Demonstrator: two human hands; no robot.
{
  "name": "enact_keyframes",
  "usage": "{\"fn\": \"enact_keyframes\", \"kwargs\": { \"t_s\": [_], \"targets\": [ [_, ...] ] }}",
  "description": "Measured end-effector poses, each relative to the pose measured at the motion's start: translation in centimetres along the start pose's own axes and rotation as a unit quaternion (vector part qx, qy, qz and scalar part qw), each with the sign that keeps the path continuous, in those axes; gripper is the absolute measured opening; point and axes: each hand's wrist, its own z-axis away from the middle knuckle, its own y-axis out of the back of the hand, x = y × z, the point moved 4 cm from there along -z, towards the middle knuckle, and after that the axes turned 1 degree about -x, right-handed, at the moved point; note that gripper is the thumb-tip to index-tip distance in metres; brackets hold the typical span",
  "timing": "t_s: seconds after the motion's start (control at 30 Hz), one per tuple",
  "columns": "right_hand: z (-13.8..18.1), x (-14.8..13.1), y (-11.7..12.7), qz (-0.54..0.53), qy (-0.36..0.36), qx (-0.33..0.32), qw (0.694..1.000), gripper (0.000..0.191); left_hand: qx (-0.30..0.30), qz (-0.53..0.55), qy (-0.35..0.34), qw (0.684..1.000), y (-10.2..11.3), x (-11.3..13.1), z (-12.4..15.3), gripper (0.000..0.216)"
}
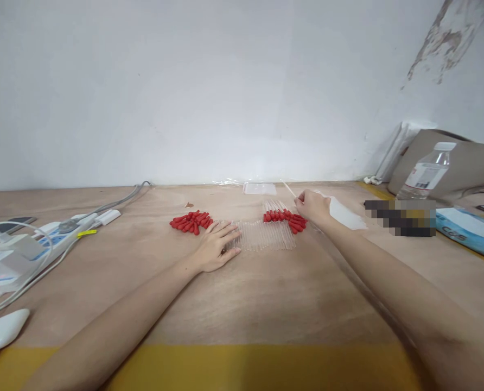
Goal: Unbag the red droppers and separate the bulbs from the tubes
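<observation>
A row of thin clear tubes (pixel 266 236) lies side by side in the middle of the table. My left hand (pixel 217 244) rests flat on the row's left end, fingers spread. Beyond it is a pile of red rubber bulbs (pixel 191 221). My right hand (pixel 313 206) pinches a thin whitish stick (pixel 290 189) that points up and to the left; its lower end is hidden in my fingers. Just left of that hand, more red bulbs (pixel 280 215) lie with thin clear tubes (pixel 272 205) extending behind them. Whether these bulbs are fitted on the tubes I cannot tell.
A white sheet (pixel 343 212) lies behind my right forearm. At right are a water bottle (pixel 427 174), a tissue pack (pixel 470 233) and a grey bag (pixel 470 157). A power strip (pixel 58 236) with cables and a white spoon-shaped object (pixel 4 331) are at left. The wall stands behind.
</observation>
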Motion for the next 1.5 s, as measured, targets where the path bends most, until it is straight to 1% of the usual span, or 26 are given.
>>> {"fn": "enact_keyframes", "kwargs": {
  "t_s": [0.03,0.1,0.2,0.27,0.33,0.4,0.47,0.6,0.7,0.83,0.97,1.1,1.33,1.5],
  "targets": [
    [0.8,-0.7,0.5,-0.024,0.045,0.037,0.998,0.022,0.009,0.0,0.001,1.0,0.0,0.0,0.0,0.043],
    [2.9,-2.1,1.1,-0.069,0.146,0.092,0.983,0.018,0.045,-0.002,0.004,0.999,0.2,-0.1,0.2,0.048],
    [6.8,-4.0,0.8,-0.093,0.29,0.142,0.942,0.016,0.113,-0.013,0.01,0.993,0.6,0.1,0.3,0.054],
    [9.2,-4.8,0.1,-0.098,0.361,0.17,0.912,0.02,0.137,-0.023,0.011,0.99,0.7,0.4,0.3,0.054],
    [10.9,-5.4,-0.6,-0.106,0.402,0.191,0.889,0.019,0.139,-0.034,0.003,0.99,0.6,0.9,0.1,0.052],
    [11.9,-5.8,-1.0,-0.116,0.423,0.203,0.875,0.016,0.131,-0.044,-0.011,0.99,0.4,1.5,-0.2,0.047],
    [12.3,-6.1,-1.0,-0.124,0.436,0.203,0.868,0.014,0.129,-0.051,-0.024,0.99,0.2,2.0,-0.5,0.039],
    [12.9,-6.9,-0.5,-0.134,0.465,0.183,0.855,0.016,0.131,-0.068,-0.054,0.988,0.0,2.9,-1.0,0.027],
    [13.3,-7.4,-0.4,-0.147,0.483,0.166,0.847,0.018,0.12,-0.073,-0.082,0.987,-0.3,3.4,-1.2,0.023],
    [13.4,-7.8,-0.9,-0.142,0.495,0.153,0.844,0.022,0.114,-0.072,-0.098,0.986,-0.2,3.7,-1.2,0.02],
    [13.6,-7.8,-1.1,-0.138,0.531,0.168,0.819,0.02,0.101,-0.075,-0.109,0.986,0.2,4.0,-1.1,0.02],
    [14.0,-7.6,-0.9,-0.129,0.559,0.184,0.798,0.019,0.092,-0.062,-0.121,0.986,0.6,4.3,-0.9,0.02],
    [14.6,-7.4,-0.5,-0.123,0.585,0.201,0.776,0.017,0.07,-0.005,-0.14,0.988,0.4,4.4,-0.6,0.023],
    [14.9,-7.2,0.1,-0.1,0.598,0.21,0.767,0.019,0.067,0.004,-0.152,0.986,0.2,4.5,-0.3,0.022]
  ]
}}
